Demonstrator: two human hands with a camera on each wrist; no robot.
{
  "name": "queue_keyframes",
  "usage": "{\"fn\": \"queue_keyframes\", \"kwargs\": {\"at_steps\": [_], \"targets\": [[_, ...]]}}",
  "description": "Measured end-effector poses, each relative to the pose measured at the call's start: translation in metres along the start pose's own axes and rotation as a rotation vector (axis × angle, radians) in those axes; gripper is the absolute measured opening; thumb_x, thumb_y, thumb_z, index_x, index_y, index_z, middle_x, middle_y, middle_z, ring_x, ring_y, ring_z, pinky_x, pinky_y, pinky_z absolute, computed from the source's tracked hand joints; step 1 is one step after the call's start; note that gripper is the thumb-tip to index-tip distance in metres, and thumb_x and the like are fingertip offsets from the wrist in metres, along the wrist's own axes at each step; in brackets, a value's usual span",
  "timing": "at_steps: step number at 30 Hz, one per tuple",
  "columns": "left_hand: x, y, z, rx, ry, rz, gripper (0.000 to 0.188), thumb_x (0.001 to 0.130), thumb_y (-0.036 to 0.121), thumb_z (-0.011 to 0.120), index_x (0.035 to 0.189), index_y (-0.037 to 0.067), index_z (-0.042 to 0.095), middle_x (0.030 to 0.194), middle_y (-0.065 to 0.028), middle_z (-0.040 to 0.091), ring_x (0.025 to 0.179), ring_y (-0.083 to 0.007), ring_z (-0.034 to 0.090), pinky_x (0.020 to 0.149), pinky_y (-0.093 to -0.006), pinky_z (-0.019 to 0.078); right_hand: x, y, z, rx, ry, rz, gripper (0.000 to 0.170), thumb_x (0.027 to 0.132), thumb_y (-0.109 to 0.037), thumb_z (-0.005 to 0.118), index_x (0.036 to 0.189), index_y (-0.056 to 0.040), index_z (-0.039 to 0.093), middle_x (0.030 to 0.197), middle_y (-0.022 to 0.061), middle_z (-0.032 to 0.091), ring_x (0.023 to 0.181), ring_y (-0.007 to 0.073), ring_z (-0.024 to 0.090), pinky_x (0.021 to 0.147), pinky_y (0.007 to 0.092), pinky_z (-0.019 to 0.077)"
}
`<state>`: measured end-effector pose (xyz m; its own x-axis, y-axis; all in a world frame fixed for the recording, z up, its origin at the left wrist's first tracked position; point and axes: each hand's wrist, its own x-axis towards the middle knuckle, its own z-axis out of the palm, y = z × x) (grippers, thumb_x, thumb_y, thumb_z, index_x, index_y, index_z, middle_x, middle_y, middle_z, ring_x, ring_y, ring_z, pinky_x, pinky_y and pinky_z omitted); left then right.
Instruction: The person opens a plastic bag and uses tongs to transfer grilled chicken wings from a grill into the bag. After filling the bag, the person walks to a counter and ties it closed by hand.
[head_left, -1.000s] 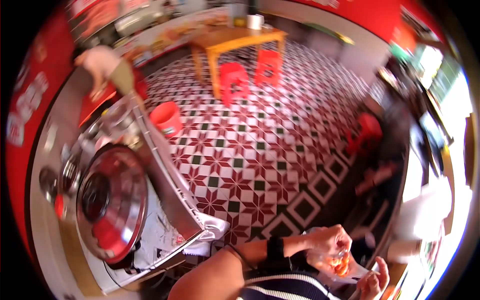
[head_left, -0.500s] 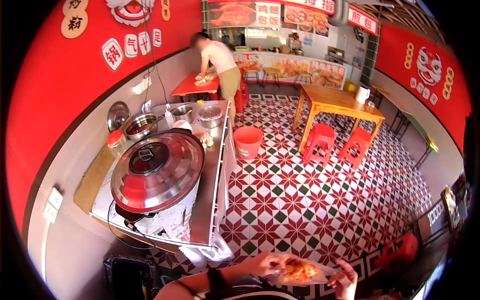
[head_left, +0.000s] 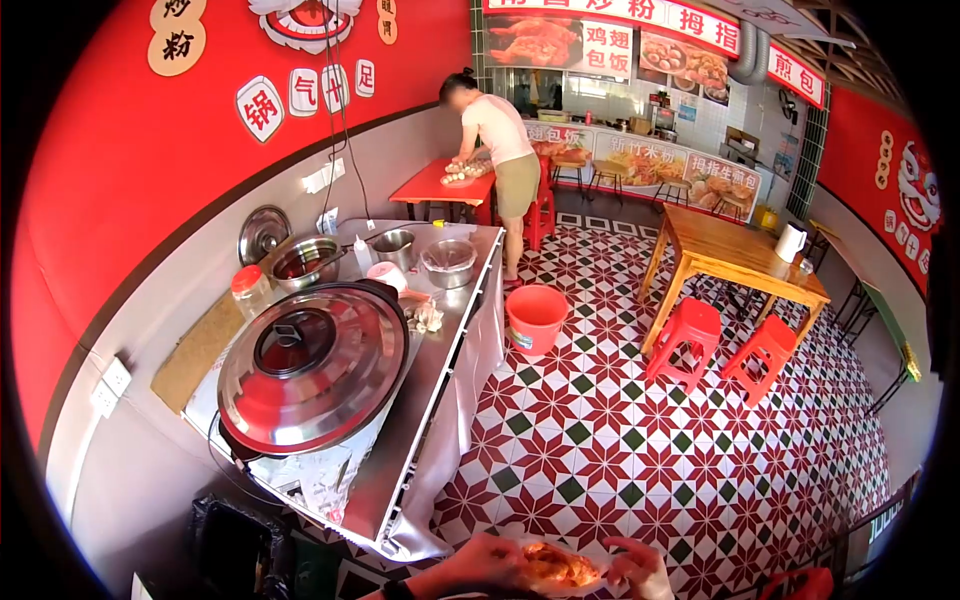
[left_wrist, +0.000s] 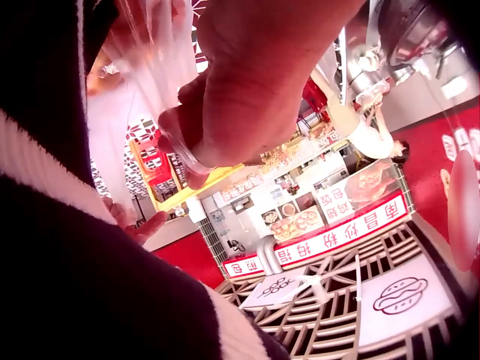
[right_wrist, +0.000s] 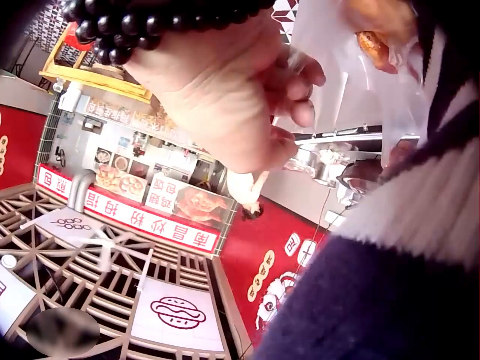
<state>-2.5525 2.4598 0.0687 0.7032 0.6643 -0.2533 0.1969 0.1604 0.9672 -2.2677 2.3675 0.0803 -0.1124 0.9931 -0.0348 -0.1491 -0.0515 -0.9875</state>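
At the bottom of the head view, a clear plastic bag (head_left: 598, 560) with orange-red sauced food (head_left: 556, 567) in it stretches between the two hands. My left hand (head_left: 490, 562) grips the bag's left end; in the left wrist view the thumb and fingers (left_wrist: 196, 124) curl round the gathered plastic. At the other end is my right hand (head_left: 640, 570), pinching the bag's edge with one finger reaching out. Its curled fingers (right_wrist: 298, 94) show beside the hanging plastic in the right wrist view. Some of the food is hidden behind the left hand.
A metal counter (head_left: 440, 350) to the left bears a large lidded pan (head_left: 325, 375), pots and a jar (head_left: 250, 292). A red bucket (head_left: 537, 318), red stools (head_left: 690, 340) and a wooden table (head_left: 735, 250) stand on the tiled floor. A person (head_left: 505, 145) bends over a red table (head_left: 430, 185).
The head view has swung right and steadied, so the room shows further left and lower. Both hands and the bag now sit lower in view, still together.
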Motion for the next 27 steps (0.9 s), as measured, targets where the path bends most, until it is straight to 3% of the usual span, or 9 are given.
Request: {"fn": "queue_keyframes", "kwargs": {"at_steps": [1,3,4,6,7,13,15,20,27], "targets": [[0.016,0.003,-0.009,0.039,0.009,0.037,0.017,0.08,0.014,0.054,0.081,0.0,0.064,0.072,-0.0023,0.063,0.068,-0.0081,0.057,0.065,-0.0224,0.0453,0.019,-0.003,-0.007,-0.027,0.016,0.03,0.051,0.082,-0.019,0.059,0.127,-0.0021,0.042,0.106,0.0157,0.051,0.092,0.0178,0.051,0.077,0.0264,0.0398],[0.054,0.014,-0.033,0.115,0.027,0.118,0.016,0.081,0.012,0.054,0.082,0.0,0.064,0.072,-0.0024,0.063,0.068,-0.0078,0.057,0.065,-0.0221,0.045,0.065,-0.033,-0.007,-0.051,0.139,0.255,0.039,0.081,-0.007,0.05,0.116,0.008,0.047,0.051,0.003,0.051,0.041,0.008,0.043,0.04,0.0186,0.0326],[0.071,0.021,-0.044,0.076,0.03,0.124,0.016,0.081,0.011,0.053,0.082,0.0,0.064,0.073,-0.0027,0.063,0.069,-0.0077,0.057,0.065,-0.0223,0.0451,0.088,-0.048,-0.009,-0.053,0.178,0.265,0.036,0.078,-0.002,0.046,0.111,0.0092,0.051,0.056,0.0068,0.056,0.046,0.0096,0.048,0.043,0.0195,0.0349],[0.105,0.036,-0.068,0.003,0.041,0.147,0.015,0.082,0.01,0.052,0.083,0.0,0.064,0.073,-0.0032,0.064,0.069,-0.0076,0.056,0.065,-0.0225,0.0453,0.133,-0.066,-0.02,0.003,0.182,0.235,0.034,0.078,-0.001,0.046,0.11,0.0093,0.051,0.056,0.0065,0.055,0.048,0.01,0.05,0.044,0.0202,0.0358],[0.127,0.033,-0.08,0.003,0.021,0.204,0.014,0.082,0.007,0.052,0.085,0.0,0.064,0.075,-0.0044,0.064,0.07,-0.0071,0.056,0.066,-0.0229,0.0453,0.156,-0.076,-0.025,-0.071,0.229,0.315,0.033,0.078,-0.001,0.047,0.109,0.0092,0.052,0.055,0.0068,0.055,0.047,0.0109,0.05,0.044,0.0211,0.0362],[0.232,0.08,-0.137,0.066,0.077,0.298,0.01,0.076,0.002,0.059,0.084,0.001,0.066,0.074,-0.0051,0.065,0.07,-0.0088,0.059,0.065,-0.0238,0.0462,0.271,-0.097,-0.087,-0.055,0.265,0.115,0.032,0.077,0.0,0.049,0.108,0.0068,0.053,0.056,0.0073,0.055,0.045,0.0116,0.05,0.044,0.0217,0.0377],[0.261,0.092,-0.15,0.096,0.134,0.342,0.009,0.078,0.002,0.057,0.083,0.001,0.064,0.075,-0.0054,0.065,0.068,-0.0089,0.058,0.065,-0.0231,0.046,0.309,-0.095,-0.112,0.114,0.297,0.095,0.032,0.078,0.0,0.049,0.108,0.0068,0.053,0.057,0.0069,0.055,0.046,0.011,0.047,0.045,0.0223,0.0361],[0.329,0.106,-0.173,0.099,0.353,0.304,0.008,0.077,0.001,0.061,0.082,0.002,0.067,0.076,-0.0064,0.066,0.07,-0.0097,0.06,0.064,-0.0227,0.046,0.416,-0.096,-0.171,0.005,0.058,0.063,0.029,0.079,0.001,0.049,0.107,0.0044,0.055,0.056,0.0026,0.05,0.047,0.0081,0.043,0.044,0.0207,0.0307],[0.412,0.143,-0.193,0.037,0.674,0.249,0.005,0.077,-0.004,0.061,0.08,-0.002,0.065,0.078,-0.0077,0.066,0.074,-0.0127,0.061,0.068,-0.0242,0.0477,0.568,-0.128,-0.24,-0.027,-0.177,0.065,0.033,0.079,0.001,0.047,0.111,0.0014,0.055,0.059,-0.0017,0.049,0.052,0.0054,0.045,0.047,0.0194,0.0355]]}}
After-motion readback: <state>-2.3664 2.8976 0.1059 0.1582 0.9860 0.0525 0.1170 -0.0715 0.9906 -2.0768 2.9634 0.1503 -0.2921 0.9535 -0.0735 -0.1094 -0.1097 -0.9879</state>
